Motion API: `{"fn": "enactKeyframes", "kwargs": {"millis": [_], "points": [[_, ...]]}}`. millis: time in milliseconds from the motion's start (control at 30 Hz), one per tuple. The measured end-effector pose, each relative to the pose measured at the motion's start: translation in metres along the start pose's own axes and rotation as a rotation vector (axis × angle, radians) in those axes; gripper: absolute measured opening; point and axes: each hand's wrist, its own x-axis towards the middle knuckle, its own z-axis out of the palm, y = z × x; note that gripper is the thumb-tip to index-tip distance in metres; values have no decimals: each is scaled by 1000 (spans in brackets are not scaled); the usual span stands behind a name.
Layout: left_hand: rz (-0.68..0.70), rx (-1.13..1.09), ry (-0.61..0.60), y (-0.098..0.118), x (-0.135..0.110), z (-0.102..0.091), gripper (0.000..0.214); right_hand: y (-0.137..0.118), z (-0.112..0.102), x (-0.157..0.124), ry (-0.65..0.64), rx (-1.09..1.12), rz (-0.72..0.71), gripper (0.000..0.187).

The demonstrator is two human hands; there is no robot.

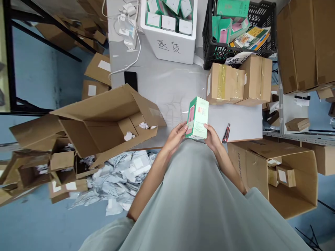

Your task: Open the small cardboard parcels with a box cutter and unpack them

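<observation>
Between my two hands is a small green and white product box (pixel 200 116) with a pink panel on its left side, held upright at the front edge of the table. My left hand (pixel 178 136) grips its lower left side, the fingers closed against the cardboard. On the lower right edge, my right hand (pixel 212 136) pinches the same box with thumb and fingers. A red and black utility knife (pixel 226 133) lies on the table just right of my right hand. To the left, a large open cardboard box (pixel 104 134) has crumpled paper scraps inside.
A white foam bin (pixel 172 48) and a black crate (pixel 206 52), both holding similar boxes, stand at the back. Taped cartons (pixel 226 83) sit at right. A phone (pixel 131 80) lies at left. Grey plastic bags (pixel 117 177) and an open carton (pixel 251 167) flank me below.
</observation>
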Motion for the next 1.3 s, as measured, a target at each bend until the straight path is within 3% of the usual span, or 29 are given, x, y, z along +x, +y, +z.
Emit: {"fn": "enactKeyframes", "kwargs": {"millis": [67, 167, 233, 333, 400, 533, 700, 900, 1067, 1300], "points": [[0, -46, -45, 1, -3, 4, 78, 0, -2, 0, -29, -13, 15, 57], [44, -53, -84, 6, -7, 9, 82, 0, -6, 1, -52, -140, -87, 59], [96, -20, -80, 8, -9, 10, 92, 0, -9, 2, -35, -232, -164, 74], [157, 58, -72, 10, -10, 8, 101, 1, -11, 4, 6, -281, -160, 104], [181, 114, -64, 11, -11, 6, 97, 0, -9, 2, -7, -283, -140, 110], [250, 216, -19, 12, -13, 6, 91, -5, 0, -4, -65, -268, -163, 94], [322, 264, 41, 5, -11, 8, 96, -10, 6, -5, 15, -263, -210, 79], [289, 267, -12, -2, -4, 15, 91, 0, -6, 4, 86, 26, -47, 57], [161, 249, -32, -8, -1, 26, 87, 5, -13, 7, 107, 150, -24, 55], [220, 299, 25, -14, 14, 36, 98, -19, -36, 2, 56, -79, -163, 62]]}}
